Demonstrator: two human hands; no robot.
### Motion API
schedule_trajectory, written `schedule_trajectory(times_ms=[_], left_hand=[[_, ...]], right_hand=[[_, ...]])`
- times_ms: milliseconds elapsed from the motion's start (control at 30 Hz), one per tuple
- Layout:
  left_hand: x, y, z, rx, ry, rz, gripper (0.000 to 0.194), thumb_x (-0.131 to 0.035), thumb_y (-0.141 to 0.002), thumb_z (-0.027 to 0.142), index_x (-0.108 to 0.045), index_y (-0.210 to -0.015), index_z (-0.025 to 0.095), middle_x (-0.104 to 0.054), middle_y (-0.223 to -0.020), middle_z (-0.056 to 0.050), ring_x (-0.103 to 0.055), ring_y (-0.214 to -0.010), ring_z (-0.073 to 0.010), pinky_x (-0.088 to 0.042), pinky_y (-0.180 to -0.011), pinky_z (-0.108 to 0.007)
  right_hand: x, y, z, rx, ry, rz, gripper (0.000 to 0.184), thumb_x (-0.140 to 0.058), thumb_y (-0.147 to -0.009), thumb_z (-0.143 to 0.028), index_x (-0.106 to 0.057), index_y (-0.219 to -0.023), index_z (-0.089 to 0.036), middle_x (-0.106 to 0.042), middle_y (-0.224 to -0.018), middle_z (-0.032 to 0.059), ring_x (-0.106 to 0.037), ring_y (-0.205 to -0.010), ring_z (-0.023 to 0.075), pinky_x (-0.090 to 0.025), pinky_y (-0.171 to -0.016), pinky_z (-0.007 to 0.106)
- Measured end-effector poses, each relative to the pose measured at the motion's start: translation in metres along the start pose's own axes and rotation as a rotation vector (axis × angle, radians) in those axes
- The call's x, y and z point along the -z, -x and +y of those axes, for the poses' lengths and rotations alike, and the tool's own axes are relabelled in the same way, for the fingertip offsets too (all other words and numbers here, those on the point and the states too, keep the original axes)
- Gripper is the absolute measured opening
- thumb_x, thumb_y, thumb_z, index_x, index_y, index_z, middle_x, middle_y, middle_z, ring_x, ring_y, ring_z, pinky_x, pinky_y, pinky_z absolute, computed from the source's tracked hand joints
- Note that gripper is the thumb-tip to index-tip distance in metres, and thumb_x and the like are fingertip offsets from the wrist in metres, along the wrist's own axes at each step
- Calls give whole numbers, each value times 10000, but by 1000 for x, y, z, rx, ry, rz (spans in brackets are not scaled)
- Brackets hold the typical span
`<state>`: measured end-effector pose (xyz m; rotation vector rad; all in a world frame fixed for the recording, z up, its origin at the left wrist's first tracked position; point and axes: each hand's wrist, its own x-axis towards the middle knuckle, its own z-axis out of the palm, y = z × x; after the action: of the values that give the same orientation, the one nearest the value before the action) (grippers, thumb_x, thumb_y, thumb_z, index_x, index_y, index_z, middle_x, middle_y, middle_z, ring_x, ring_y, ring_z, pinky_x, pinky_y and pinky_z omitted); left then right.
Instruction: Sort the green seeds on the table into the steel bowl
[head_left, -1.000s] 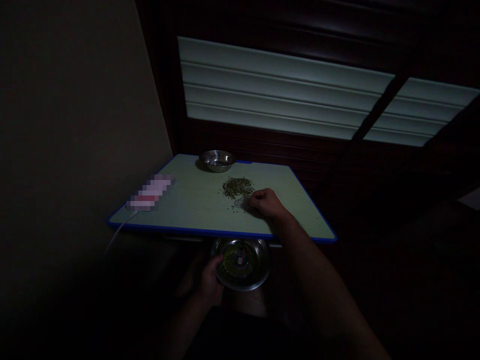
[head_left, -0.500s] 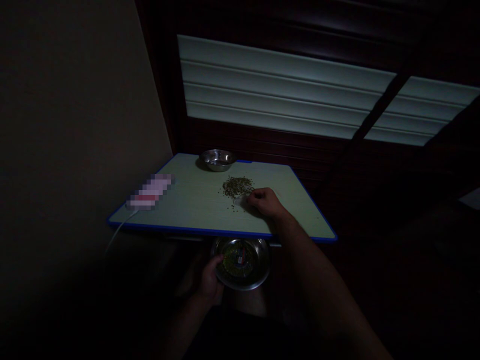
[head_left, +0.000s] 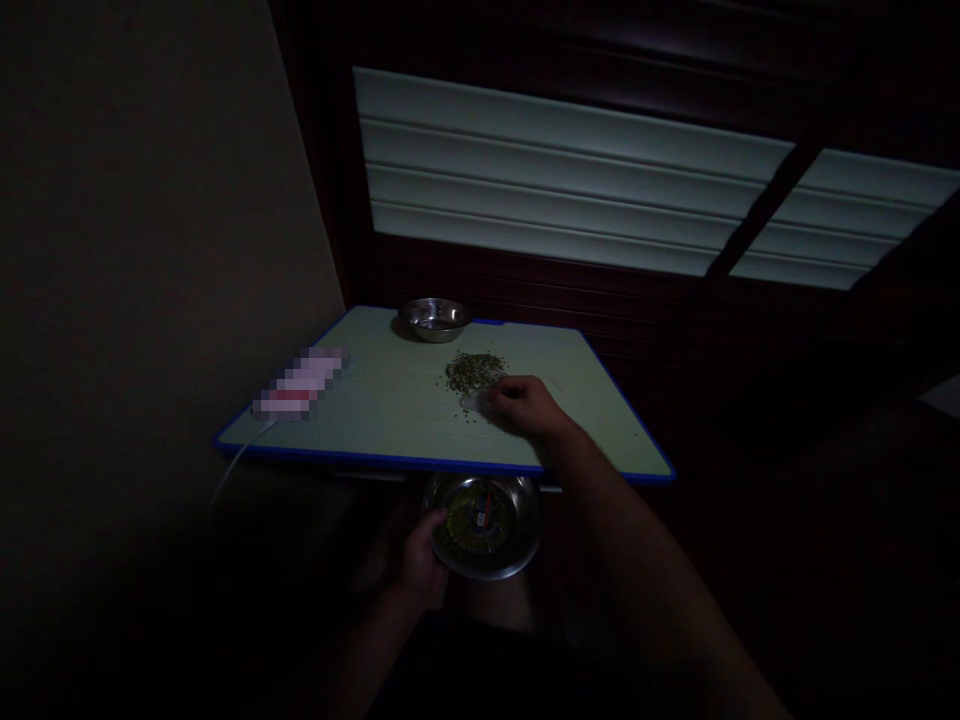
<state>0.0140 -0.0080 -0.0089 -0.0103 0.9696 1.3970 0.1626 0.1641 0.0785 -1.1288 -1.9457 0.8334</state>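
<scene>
My left hand (head_left: 426, 560) grips the left rim of a metal bowl (head_left: 517, 558) below the table's front edge, thumb over the rim. Inside the bowl lies something greenish, with a small printed label (head_left: 482, 512) in the middle. My right hand (head_left: 525, 402) is closed on a small translucent piece (head_left: 474, 402), whose kind I cannot make out. That piece rests low over the table, at the near side of a pile of small greenish-brown beans or grains (head_left: 474, 371). A few loose grains lie around it.
The pale table (head_left: 390, 415) has a blue edge. A second metal bowl (head_left: 436, 322) stands at its back. On the left lies a blurred pink object (head_left: 301, 385) with a white cable (head_left: 241, 460). A wall and dark louvred panels border the table. The room is dim.
My right hand has shifted slightly left with the translucent piece, along the near side of the pile. My left hand and the bowl stay in place.
</scene>
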Motion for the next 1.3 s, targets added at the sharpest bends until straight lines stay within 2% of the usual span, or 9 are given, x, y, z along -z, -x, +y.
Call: schedule_trajectory(times_ms=[267, 500, 633, 833, 1033, 1300], left_hand=[[4, -4, -2, -12, -20, 2, 149, -612, -730, 176, -747, -776, 133, -780, -755, -108, -742, -883, -295, -574, -877, -401], [4, -5, 0, -5, -20, -7, 143, -626, -709, 175, -741, -779, 129, -774, -757, -123, -728, -946, -327, -567, -894, -420], [7, -7, -2, -14, -8, -14, 149, -638, -690, 175, -739, -794, 140, -779, -785, -118, -723, -970, -330, -565, -900, -427], [7, -8, -3, -15, -3, -35, 182, -646, -686, 199, -744, -832, 151, -782, -813, -114, -709, -1017, -349, -561, -910, -456], [3, -4, 0, 12, -17, 8, 126, -628, -707, 173, -739, -760, 150, -770, -753, -110, -726, -959, -324, -568, -894, -412], [9, -9, -3, -10, -2, -26, 242, -643, -691, 185, -743, -904, 131, -783, -812, -108, -729, -950, -316, -566, -897, -430]], right_hand=[[0, 1, -2, -6, -18, -16, 245, -592, -700, -381, -675, -685, -151, -584, -633, 8, -500, -626, 131, -383, -625, 268], [1, 0, 0, -12, -75, -28, 187, -618, -663, -337, -686, -663, -163, -614, -644, 15, -527, -641, 135, -404, -633, 261], [2, 1, 0, -48, -111, -48, 184, -616, -646, -334, -672, -641, -159, -592, -612, 6, -489, -599, 121, -382, -585, 247], [1, 2, -3, -62, -109, -20, 187, -627, -642, -335, -682, -655, -156, -606, -633, 11, -500, -620, 124, -391, -595, 248], [1, 2, 0, -49, -98, -41, 189, -653, -649, -336, -694, -654, -152, -623, -641, 20, -518, -634, 133, -401, -610, 257], [0, 3, -5, -58, -86, -51, 211, -643, -660, -353, -699, -663, -149, -615, -637, 11, -517, -621, 126, -394, -597, 254]])
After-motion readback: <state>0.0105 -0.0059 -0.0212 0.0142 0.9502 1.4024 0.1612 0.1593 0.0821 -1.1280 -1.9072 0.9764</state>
